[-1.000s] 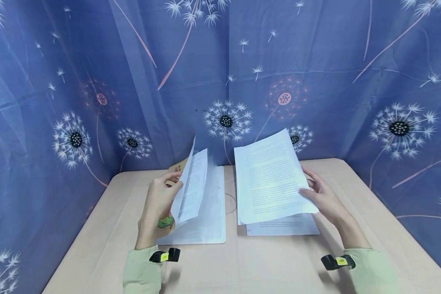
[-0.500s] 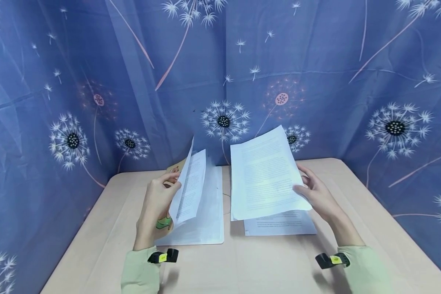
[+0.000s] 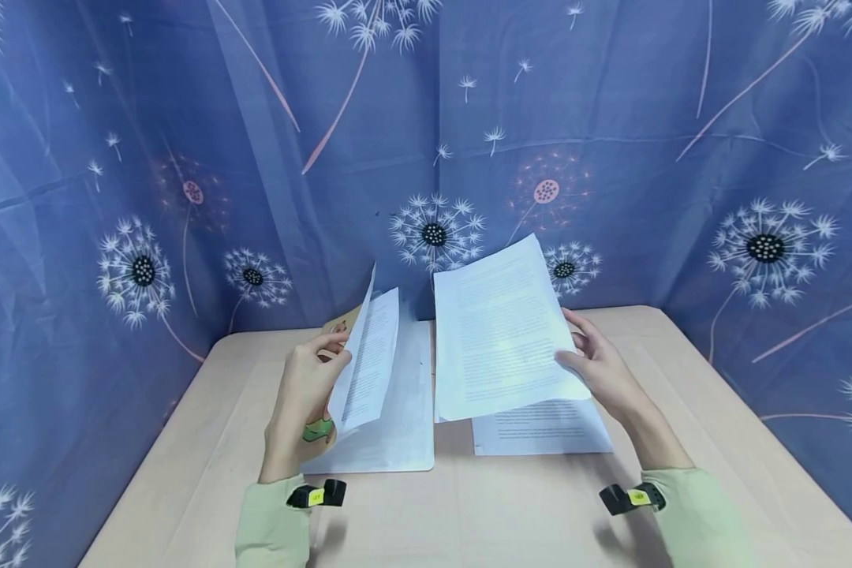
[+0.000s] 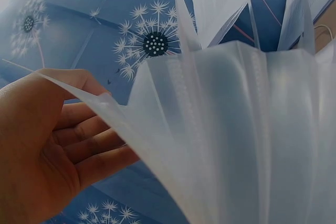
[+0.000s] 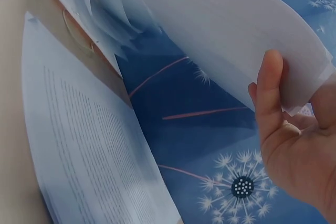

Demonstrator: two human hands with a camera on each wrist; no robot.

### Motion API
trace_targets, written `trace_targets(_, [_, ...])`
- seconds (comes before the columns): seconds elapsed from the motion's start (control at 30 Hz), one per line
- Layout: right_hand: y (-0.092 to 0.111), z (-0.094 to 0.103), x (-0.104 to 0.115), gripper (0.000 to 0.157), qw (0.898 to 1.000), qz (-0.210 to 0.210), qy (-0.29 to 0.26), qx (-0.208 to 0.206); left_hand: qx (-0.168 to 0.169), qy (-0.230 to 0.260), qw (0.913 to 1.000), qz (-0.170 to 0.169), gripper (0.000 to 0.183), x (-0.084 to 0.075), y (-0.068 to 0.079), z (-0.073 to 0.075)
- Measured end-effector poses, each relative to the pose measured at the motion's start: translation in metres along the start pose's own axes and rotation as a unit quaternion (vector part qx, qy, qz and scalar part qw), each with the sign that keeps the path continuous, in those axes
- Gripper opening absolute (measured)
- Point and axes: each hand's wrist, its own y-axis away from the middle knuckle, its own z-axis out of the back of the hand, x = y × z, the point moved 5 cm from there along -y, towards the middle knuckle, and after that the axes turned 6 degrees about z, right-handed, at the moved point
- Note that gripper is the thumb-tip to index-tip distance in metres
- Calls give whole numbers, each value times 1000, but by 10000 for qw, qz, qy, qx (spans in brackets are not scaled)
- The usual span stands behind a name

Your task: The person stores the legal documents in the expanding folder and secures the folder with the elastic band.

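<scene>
My left hand [image 3: 305,383] pinches the edge of a clear plastic folder [image 3: 410,446], spreading it apart at the left of the table. Pleated translucent pockets [image 4: 226,129] fan out in the left wrist view. The folder's tan cover [image 3: 319,434] shows a cartoon picture, and printed paper [image 3: 375,351] stands inside. My right hand [image 3: 602,375] grips the right edge of some printed sheets [image 3: 507,335], thumb in front, raised and tilted beside the folder. Beneath them, more printed paper [image 3: 543,434] lies on the table. How many sheets I hold cannot be told.
The beige-covered table [image 3: 461,513] runs back to a blue dandelion-print curtain [image 3: 440,118], which also closes in both sides. A thin cord loop [image 5: 76,32] lies between the folder and the paper on the table.
My right hand has moved left with the printed sheets, bringing them closer to the folder and slightly higher. More of the paper on the table is uncovered. My left hand stays in place.
</scene>
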Motion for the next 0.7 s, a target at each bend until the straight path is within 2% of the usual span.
trace_targets(0.23, [-5, -9, 3, 71, 9997, -84, -214, -26, 54, -20, 10000, 47, 34, 0, 0, -1])
trace_targets(0.47, [-8, -20, 8, 74, 9991, -43, -415, 49, 22, 14, 10000, -79, 33, -1, 1, 0])
trace_targets(0.7, [-11, -31, 6, 74, 9990, -148, -422, -54, 29, 24, 9998, -171, 33, -3, 1, -1])
